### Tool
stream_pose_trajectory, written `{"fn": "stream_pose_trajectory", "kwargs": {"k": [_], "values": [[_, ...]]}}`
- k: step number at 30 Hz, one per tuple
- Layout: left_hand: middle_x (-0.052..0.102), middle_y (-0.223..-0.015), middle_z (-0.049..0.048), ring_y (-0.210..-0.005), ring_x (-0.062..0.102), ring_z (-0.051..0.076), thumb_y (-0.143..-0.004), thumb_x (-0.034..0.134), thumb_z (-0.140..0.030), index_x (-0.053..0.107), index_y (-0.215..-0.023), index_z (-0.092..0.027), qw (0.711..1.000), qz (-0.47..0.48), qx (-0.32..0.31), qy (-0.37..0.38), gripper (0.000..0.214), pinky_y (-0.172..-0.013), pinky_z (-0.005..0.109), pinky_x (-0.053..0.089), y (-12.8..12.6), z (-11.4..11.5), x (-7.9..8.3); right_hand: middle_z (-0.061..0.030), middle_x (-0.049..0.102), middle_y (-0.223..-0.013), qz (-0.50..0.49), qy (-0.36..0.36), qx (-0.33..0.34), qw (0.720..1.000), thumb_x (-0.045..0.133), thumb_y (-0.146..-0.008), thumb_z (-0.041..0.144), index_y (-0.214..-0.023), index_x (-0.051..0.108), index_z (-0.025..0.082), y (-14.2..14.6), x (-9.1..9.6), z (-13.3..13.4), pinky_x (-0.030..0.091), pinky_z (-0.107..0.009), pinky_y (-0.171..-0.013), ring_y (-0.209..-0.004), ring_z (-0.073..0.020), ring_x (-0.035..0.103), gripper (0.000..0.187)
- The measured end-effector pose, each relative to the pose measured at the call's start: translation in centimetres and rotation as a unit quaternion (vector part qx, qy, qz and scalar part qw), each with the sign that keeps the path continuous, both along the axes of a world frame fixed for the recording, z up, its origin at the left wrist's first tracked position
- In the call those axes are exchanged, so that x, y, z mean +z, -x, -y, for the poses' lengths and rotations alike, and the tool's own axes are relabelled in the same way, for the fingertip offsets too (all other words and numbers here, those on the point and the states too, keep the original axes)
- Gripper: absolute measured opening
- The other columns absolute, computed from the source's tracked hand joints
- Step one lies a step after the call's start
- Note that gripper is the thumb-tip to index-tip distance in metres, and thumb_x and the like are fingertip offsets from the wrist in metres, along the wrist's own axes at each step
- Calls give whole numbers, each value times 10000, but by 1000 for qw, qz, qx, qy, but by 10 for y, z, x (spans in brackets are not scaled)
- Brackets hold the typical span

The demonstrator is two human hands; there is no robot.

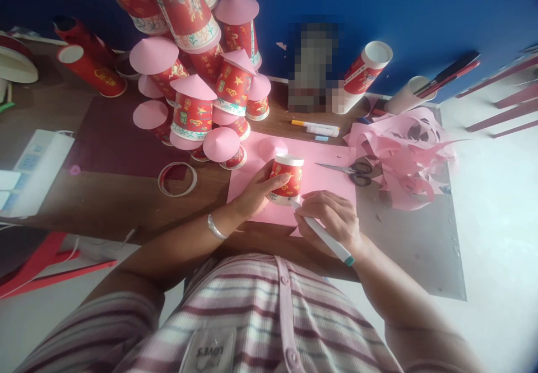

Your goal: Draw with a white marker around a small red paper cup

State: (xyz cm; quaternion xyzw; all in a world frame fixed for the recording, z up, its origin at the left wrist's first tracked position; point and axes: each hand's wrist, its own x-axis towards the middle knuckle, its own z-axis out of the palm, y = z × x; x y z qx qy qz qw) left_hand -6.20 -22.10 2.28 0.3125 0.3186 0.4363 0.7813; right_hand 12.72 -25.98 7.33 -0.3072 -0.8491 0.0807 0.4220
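Observation:
My left hand (261, 189) is wrapped round a red paper cup (290, 174) with gold patterns, its white rim facing up and away from me. In my right hand (332, 216) is a white marker (330, 239) with a green end, pinched like a pen. Its tip meets the cup's white lower band, where a small dark mark shows. Beneath both hands lies a pink paper sheet (247, 160). A pink paper cone (272, 147) rests on the sheet just behind the cup, and scissors (357, 170) lie to the right.
Several decorated red cups with pink cone roofs (193, 87) stand stacked at the back left. A tape roll (177, 179) lies left of my hand. Pink paper scraps (407, 149) heap up at the right. A yellow-ended marker (315, 127) and a red-and-white paper tube (367, 70) are behind.

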Motion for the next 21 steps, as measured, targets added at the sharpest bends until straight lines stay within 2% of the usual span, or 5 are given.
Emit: {"fn": "stream_pose_trajectory", "kwargs": {"k": [6, 21], "values": [[737, -1034, 43, -916, 684, 179, -830, 886, -481, 689, -1183, -205, 1000, -8, -2, 1, 490, -808, 304, 535, 0, 0, 0, 29, 691, -759, 2, 0, -6, 1000, 662, -933, 52, -993, 597, 248, 0, -2, 1, 648, -294, -655, -661, -146, 700, 215], [737, -1003, 48, -866, 702, 182, -819, 893, -479, 676, -1158, -193, 1000, -1, -12, 6, 493, -775, 309, 546, 0, 1, 0, 19, 730, -786, -1, -4, -20, 1000, 705, -895, 38, -1024, 633, 236, -2, -3, 0, 643, -297, -666, -682, -163, 730, 248]]}}
